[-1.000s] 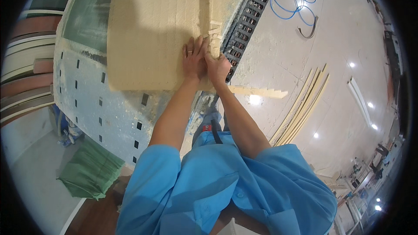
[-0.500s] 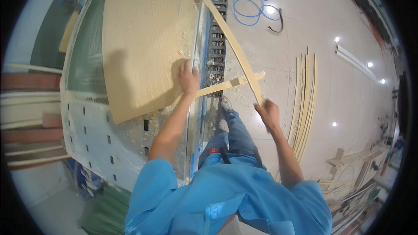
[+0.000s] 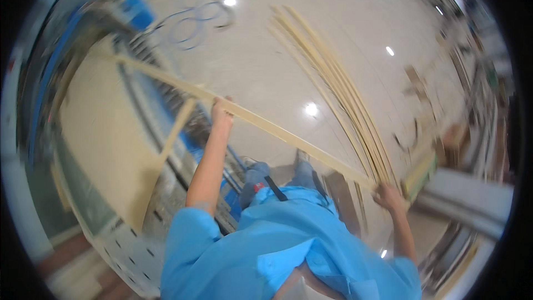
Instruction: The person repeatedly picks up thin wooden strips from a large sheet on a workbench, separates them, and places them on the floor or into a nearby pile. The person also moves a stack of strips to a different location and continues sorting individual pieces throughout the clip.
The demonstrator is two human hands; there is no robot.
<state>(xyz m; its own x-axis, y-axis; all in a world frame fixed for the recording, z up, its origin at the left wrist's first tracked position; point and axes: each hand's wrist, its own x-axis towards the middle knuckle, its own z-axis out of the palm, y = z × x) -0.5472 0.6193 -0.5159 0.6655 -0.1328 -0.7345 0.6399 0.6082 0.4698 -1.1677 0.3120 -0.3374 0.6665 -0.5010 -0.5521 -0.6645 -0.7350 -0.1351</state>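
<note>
A long pale wooden strip (image 3: 277, 132) slants across in front of me, from the machine bed at upper left down to my right side. My left hand (image 3: 222, 111) is closed round its middle stretch. At its near right end, my right hand (image 3: 390, 197) grips it. A shorter pale strip (image 3: 179, 126) lies at the machine's edge, left of my left hand. Beyond it, a large pale board (image 3: 100, 116) rests on the machine bed. The picture is somewhat blurred by motion.
Several long thin strips (image 3: 333, 78) lie on the floor ahead and right. A blue hose (image 3: 191, 28) is coiled near a blue bin (image 3: 137, 11). A cable chain (image 3: 147, 53) runs along the machine's side. At right stand stacked boards (image 3: 466, 194).
I have turned to the right, away from the machine. My left hand has left the board and taken hold of the long strip. My right hand has swung it rightward.
</note>
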